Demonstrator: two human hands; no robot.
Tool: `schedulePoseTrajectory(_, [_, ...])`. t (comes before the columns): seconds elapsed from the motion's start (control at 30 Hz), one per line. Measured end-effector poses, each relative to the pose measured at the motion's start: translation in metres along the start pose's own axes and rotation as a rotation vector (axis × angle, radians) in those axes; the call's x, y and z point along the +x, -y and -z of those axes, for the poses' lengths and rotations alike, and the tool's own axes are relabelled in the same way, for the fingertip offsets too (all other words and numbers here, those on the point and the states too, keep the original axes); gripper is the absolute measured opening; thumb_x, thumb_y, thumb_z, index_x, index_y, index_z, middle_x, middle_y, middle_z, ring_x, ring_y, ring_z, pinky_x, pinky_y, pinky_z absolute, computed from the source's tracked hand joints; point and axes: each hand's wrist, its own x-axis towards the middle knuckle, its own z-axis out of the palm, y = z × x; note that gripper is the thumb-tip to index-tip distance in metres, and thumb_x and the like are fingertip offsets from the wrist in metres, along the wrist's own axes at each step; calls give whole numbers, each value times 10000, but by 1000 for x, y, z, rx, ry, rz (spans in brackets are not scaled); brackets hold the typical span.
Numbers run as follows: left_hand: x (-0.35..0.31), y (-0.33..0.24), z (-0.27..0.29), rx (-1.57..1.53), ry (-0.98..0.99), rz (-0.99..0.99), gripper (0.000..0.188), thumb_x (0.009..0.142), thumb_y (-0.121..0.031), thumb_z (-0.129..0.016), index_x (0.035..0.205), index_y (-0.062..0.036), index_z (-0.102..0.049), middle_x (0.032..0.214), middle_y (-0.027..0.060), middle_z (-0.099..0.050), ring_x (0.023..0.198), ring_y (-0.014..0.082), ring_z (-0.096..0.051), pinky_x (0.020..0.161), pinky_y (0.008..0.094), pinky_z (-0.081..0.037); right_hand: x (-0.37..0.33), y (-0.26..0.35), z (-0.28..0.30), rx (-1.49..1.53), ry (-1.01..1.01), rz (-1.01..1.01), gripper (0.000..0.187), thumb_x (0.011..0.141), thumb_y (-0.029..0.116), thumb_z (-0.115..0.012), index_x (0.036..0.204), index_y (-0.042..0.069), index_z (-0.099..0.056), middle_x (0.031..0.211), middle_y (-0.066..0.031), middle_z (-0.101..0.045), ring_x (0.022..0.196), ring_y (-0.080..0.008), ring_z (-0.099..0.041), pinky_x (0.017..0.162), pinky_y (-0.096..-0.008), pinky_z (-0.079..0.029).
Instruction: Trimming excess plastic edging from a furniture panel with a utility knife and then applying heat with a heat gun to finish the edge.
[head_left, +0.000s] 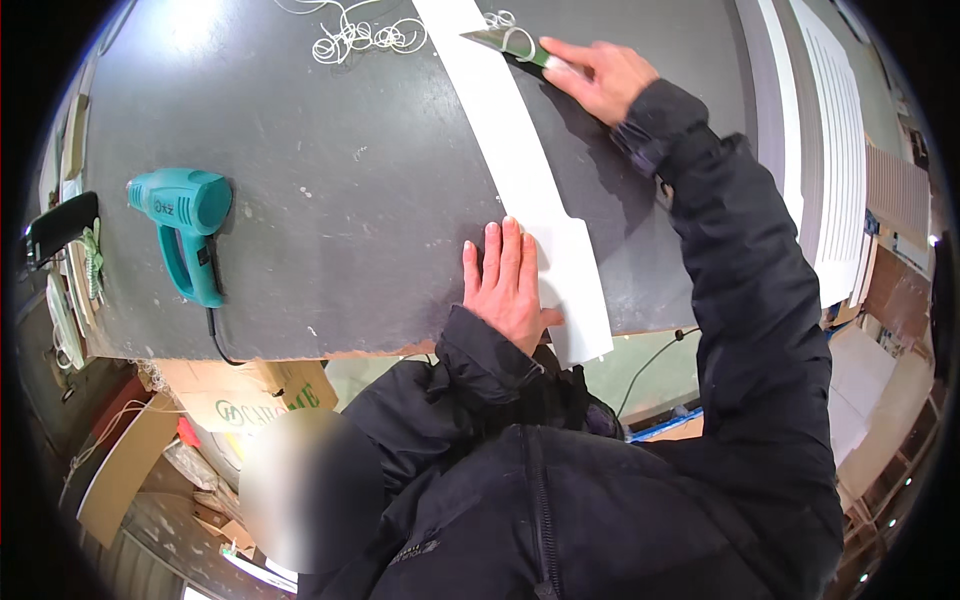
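A long white strip (490,120) runs across the dark grey table (330,270), its near end sticking out past the front edge. My left hand (508,300) lies flat on the strip near that end, fingers stretched forward and holding nothing. Farther off to the right, my right hand (605,82) is closed round a knife with a green handle (535,56). The knife's pointed blade (487,39) reaches over the strip's right edge. A thin white curl (517,42) loops around the blade.
Tangled white shavings (370,38) lie left of the strip's far part. A teal heat gun (185,225) rests at the left, its cord hanging over the front edge. Stacked white panels (825,150) stand along the right; a cardboard box (235,390) sits below the table's edge.
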Motion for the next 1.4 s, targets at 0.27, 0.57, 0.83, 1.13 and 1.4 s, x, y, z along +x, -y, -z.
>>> schedulePoseTrajectory(0.27, [-13, -17, -21, 62, 24, -235, 1120, 450, -415, -880, 1294, 184, -451, 1435, 298, -398, 1390, 478, -301, 1130, 558, -282, -131, 4, -9, 364, -85, -81, 454, 889, 339, -637, 1284, 116, -615, 913, -256, -667, 837, -391, -652, 744, -443, -511])
schedulePoseTrajectory(0.57, [-35, -62, -89, -37, -90, -722, 371, 775, -210, -716, 1035, 45, -645, 1189, 239, -572, 1158, 438, -518, 970, 548, -425, -525, 39, 12, 304, -79, -603, 459, 854, 204, -710, 1295, 115, -619, 782, -141, -567, 680, -283, -577, 640, -372, -478])
schedulePoseTrajectory(0.83, [85, 1, -29, 348, 84, -214, 1022, 742, -606, -756, 1402, 91, -404, 1504, 317, -307, 1434, 430, -247, 1151, 438, -291, -653, 112, -41, 598, -7, -783, 475, 892, 258, -694, 1341, 148, -585, 890, -123, -621, 748, -226, -618, 695, -317, -495])
schedulePoseTrajectory(1.13, [85, 3, -24, 394, 92, -182, 1051, 719, -617, -773, 1420, 72, -399, 1536, 282, -276, 1453, 395, -229, 1146, 419, -304, -527, 85, -44, 548, -102, -503, 413, 913, 349, -647, 1293, 189, -616, 852, -116, -588, 701, -302, -613, 632, -377, -515])
schedulePoseTrajectory(1.4, [77, -11, -22, 425, 83, -94, 1108, 609, -689, -802, 1415, -10, -459, 1478, 261, -380, 1393, 359, -368, 1089, 424, -394, -494, -8, -29, 132, -40, -406, 445, 888, 367, -661, 1315, 257, -599, 873, -115, -559, 651, -300, -627, 581, -417, -514])
